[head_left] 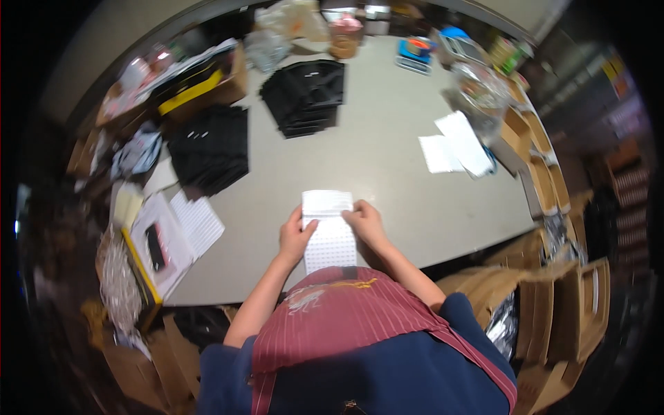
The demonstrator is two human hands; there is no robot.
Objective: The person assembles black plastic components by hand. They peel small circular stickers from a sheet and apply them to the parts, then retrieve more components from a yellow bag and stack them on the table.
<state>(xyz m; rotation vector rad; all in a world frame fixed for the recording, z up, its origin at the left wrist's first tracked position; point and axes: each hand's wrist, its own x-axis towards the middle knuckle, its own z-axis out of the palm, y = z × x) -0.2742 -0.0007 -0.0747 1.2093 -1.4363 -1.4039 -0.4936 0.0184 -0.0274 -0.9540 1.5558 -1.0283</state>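
A white sheet of small printed labels [330,242] lies in front of me at the table's near edge, its lower end meeting my red apron. Its far end looks folded over or has a second piece laid on it. My left hand [297,234] grips the left edge, thumb on top and fingers hidden underneath. On the opposite edge, my right hand [364,223] pinches the sheet between thumb and fingers. Beyond the hands stand two fanned stacks of flat black pieces [304,97].
White label sheets [460,146] lie at right, near open cardboard trays [529,138]. A blue tape dispenser [415,55] stands at the back. At left are a cardboard box [228,79], papers and a dark phone-like object [156,247]. Cartons [546,311] stand beside me at lower right.
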